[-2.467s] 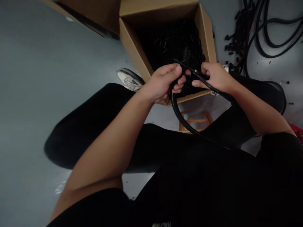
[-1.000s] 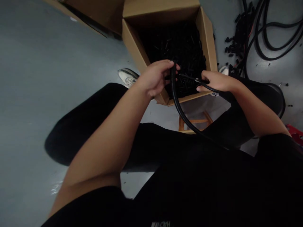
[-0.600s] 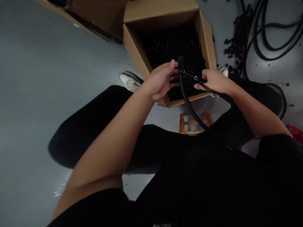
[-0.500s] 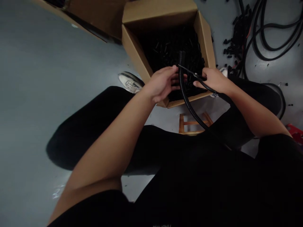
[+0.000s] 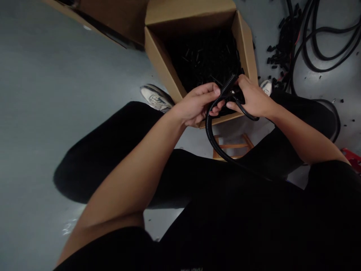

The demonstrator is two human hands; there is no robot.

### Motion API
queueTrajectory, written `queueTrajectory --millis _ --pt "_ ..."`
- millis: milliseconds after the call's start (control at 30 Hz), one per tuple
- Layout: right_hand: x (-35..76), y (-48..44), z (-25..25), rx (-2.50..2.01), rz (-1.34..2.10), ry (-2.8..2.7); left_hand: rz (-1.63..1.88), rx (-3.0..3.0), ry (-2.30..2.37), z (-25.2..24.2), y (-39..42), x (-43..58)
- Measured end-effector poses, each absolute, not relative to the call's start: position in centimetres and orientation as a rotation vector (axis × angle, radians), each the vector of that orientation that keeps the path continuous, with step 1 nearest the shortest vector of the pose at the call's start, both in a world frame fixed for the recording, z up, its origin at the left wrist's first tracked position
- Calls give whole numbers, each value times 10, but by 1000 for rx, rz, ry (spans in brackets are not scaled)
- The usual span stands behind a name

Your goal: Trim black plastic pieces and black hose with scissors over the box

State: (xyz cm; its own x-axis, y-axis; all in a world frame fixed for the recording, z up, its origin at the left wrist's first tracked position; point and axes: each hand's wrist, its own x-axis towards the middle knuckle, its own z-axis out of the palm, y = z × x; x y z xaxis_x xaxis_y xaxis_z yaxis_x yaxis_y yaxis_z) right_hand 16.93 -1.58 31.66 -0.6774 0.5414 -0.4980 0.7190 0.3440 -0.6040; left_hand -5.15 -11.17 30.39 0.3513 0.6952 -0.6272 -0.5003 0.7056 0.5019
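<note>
Left hand [image 5: 197,103] closed on the tube [image 5: 209,126], thumb pressing it against the fingers, and our right hand [image 5: 252,98] has the scissors [image 5: 249,115] by the handles, pivot just beside the left fingertips! The tube's end runs out of that left pinch towards the right knuckles, passing in front of the blades as we see it; the rest bends back from the pinch to our lap. Below both grips sits the box [image 5: 247,49], black pieces [image 5: 201,51] heaped inside. Looks to us like lining up a cut; whether the blades bite yet, we can't tell. Next, we'd say, calls for a steady left pinch, tube square to the blades, fingertips well back, then one firm squeeze on the right.
</note>
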Motion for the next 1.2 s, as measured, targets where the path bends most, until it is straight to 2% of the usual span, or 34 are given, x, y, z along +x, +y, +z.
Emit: queueTrajectory --millis 367,667,900,1200 --pt "163 -12 335 1295 -1147 2244 894 247 1006 308 -108 -58" --pt "169 -10 314 1204 -1177 2244 867 397 1172 271 -117 -46" --pt "171 -6 311 1280 -1067 2187 869 469 1416 251 -115 -46" --pt "183 18 318 1050 -1183 1988 925 331 1348 260 -107 -64"
